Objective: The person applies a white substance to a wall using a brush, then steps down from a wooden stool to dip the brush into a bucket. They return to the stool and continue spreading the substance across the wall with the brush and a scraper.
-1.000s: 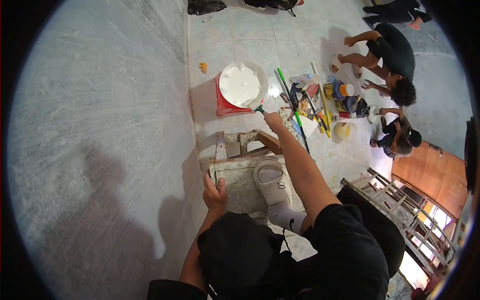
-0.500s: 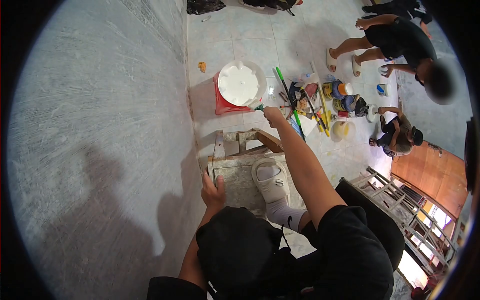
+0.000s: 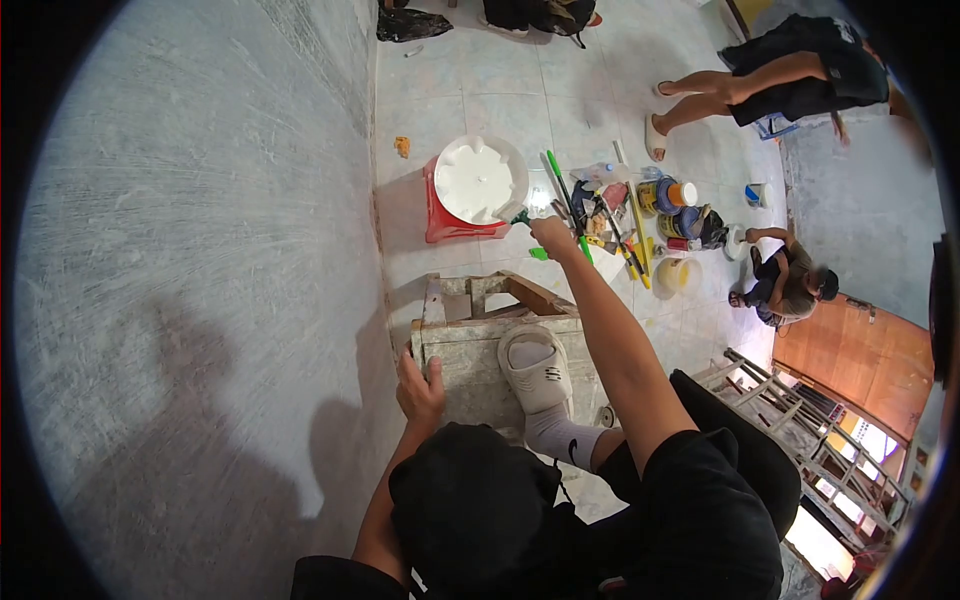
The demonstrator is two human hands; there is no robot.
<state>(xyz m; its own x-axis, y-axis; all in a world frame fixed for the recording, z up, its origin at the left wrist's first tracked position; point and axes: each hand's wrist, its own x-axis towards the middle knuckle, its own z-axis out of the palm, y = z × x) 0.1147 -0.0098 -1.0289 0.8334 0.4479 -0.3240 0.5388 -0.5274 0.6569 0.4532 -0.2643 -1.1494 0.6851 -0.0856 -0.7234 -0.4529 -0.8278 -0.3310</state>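
- Wall (image 3: 200,200): matt, rough, streaked.
- Floor tiles (image 3: 508,65): glossy, smooth.
- Step stool (image 3: 470,385): wood, worn, rough, matt.
- Basin (image 3: 439,183): smooth plastic.
- Red stand (image 3: 440,224): plastic, slight sheen.
- Brush handle (image 3: 523,217): apparently plastic, too small to confirm.

The right hand (image 3: 553,238) hides part of the paintbrush (image 3: 516,212); a black cap (image 3: 472,495) covers some wooden bench (image 3: 465,372); the standing person (image 3: 800,75) has a blurred head.

- Holds in the right hand (image 3: 553,238) a slanted green-handled tool (image 3: 519,215) with a pale head.
- Shows just beyond that hand a round white tub (image 3: 439,178) of white liquid, rim at the tool's head.
- Has against the left hand (image 3: 420,390) a worn, pale-smeared wooden stool (image 3: 465,360).
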